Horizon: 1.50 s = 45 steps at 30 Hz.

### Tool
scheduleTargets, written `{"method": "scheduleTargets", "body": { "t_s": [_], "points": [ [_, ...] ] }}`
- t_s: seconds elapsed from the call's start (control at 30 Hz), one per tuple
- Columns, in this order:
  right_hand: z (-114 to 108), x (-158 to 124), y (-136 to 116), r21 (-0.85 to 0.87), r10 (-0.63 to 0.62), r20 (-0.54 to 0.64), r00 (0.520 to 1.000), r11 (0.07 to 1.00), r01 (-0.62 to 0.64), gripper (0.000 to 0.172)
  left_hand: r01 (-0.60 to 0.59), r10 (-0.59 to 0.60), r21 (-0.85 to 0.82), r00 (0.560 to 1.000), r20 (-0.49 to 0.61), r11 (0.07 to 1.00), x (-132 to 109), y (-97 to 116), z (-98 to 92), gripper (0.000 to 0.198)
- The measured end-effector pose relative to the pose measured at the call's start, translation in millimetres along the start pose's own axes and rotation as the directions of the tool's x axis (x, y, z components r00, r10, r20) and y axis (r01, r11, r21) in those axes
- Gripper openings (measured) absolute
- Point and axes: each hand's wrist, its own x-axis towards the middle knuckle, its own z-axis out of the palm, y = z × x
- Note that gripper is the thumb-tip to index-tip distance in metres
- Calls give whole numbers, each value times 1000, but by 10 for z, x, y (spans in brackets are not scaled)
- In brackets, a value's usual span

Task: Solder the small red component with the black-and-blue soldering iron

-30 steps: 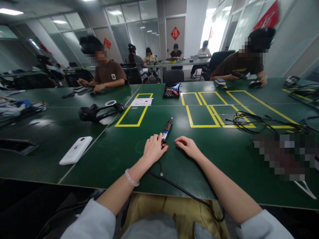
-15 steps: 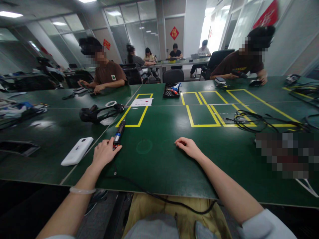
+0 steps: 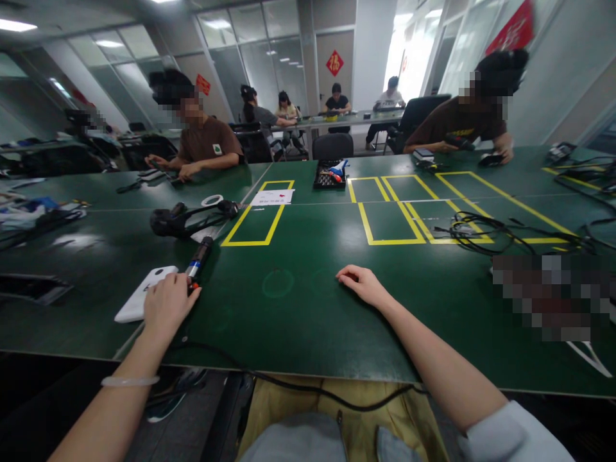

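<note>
My left hand [image 3: 166,305] is wrapped around a slim electric screwdriver [image 3: 198,256], black with a silver and blue band and a bit of red near my thumb. Its dark end points away from me, low over the green table. A black cable [image 3: 289,378] trails from beneath that wrist over the table edge and across my lap. Partly behind the left hand lies a white, phone-like slab [image 3: 132,301] with a dark round spot. My right hand [image 3: 363,284] rests on the table, fingers curled together, nothing visible in them.
Yellow tape outlines [image 3: 248,244] mark the green table [image 3: 298,308]. A black headset-like device [image 3: 171,221] and white tape ring [image 3: 212,201] lie left, a black tray [image 3: 329,174] of tools ahead, coiled cables [image 3: 474,228] right. People [image 3: 206,141] sit across the table.
My left hand has moved left with the electric screwdriver, towards the white slab, and now covers part of it. My right hand has stayed in place.
</note>
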Motion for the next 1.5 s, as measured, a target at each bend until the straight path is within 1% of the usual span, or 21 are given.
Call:
{"method": "scheduleTargets", "body": {
  "t_s": [0.07,0.13,0.2,0.23,0.27,0.3,0.37,0.4,0.47,0.5,0.57,0.67,0.7,0.77,0.9,1.0,1.07,1.13,1.2,1.37,1.5],
  "points": [
    [6,3,13,1,-4,-3,1000,1000,4,19,5,-5,0,1000,-7,1000,3,35,-81,34],
    [14,10,27,1,-10,-2,1000,1000,10,19,57,-58,-61,998,-15,996,40,87,-189,37],
    [24,18,35,1,-16,4,1000,1000,16,19,104,-103,-242,995,16,965,95,206,-312,40],
    [27,21,37,2,-17,5,1000,1000,17,19,98,-88,-385,995,44,918,121,307,-377,39],
    [30,23,37,5,-18,7,1000,1000,18,19,73,-41,-549,997,70,833,143,439,-442,38],
    [31,23,36,9,-18,6,1000,1000,17,19,33,34,-707,996,81,706,157,602,-509,37],
    [29,19,34,20,-13,10,1000,1000,13,20,-37,208,-926,977,45,376,157,1000,-648,37],
    [26,17,33,27,-9,13,1000,1000,8,20,-44,290,-971,957,26,233,145,1218,-718,37],
    [19,13,36,44,4,24,1000,999,-5,21,12,466,-1000,885,20,20,102,1643,-853,38],
    [16,12,37,58,11,30,999,998,-13,21,49,533,-997,846,11,-57,77,1833,-910,39],
    [13,14,38,111,22,45,999,993,-27,24,115,643,-981,766,-12,-155,22,2142,-992,43],
    [22,21,15,237,15,88,996,971,-36,35,169,756,-963,652,-50,-209,-60,2420,-1021,55],
    [28,22,1,267,7,120,993,963,-39,36,179,776,-959,628,-61,-221,-86,2472,-1012,58],
    [44,20,-32,297,-19,158,987,954,-30,31,189,789,-951,608,-83,-246,-134,2535,-980,62],
    [80,12,-61,362,-51,198,979,932,-24,27,195,768,-936,631,-108,-292,-182,2562,-923,64],
    [95,12,-41,376,-41,168,985,926,-25,28,227,736,-925,673,-77,-304,-178,2563,-890,60],
    [96,16,-27,335,-36,124,992,942,-8,27,267,717,-917,696,-28,-295,-170,2571,-865,52],
    [97,19,-22,271,-41,83,996,962,17,25,303,713,-910,701,13,-281,-168,2584,-839,43],
    [102,20,-23,214,-51,60,997,976,37,22,314,717,-907,697,20,-280,-173,2593,-818,39],
    [133,24,14,204,-39,7,999,978,37,26,329,710,-890,704,9,-314,-187,2585,-795,37],
    [129,34,41,170,-13,-14,1000,985,15,22,283,690,-899,723,-29,-335,-189,2569,-779,36]
  ]
}}
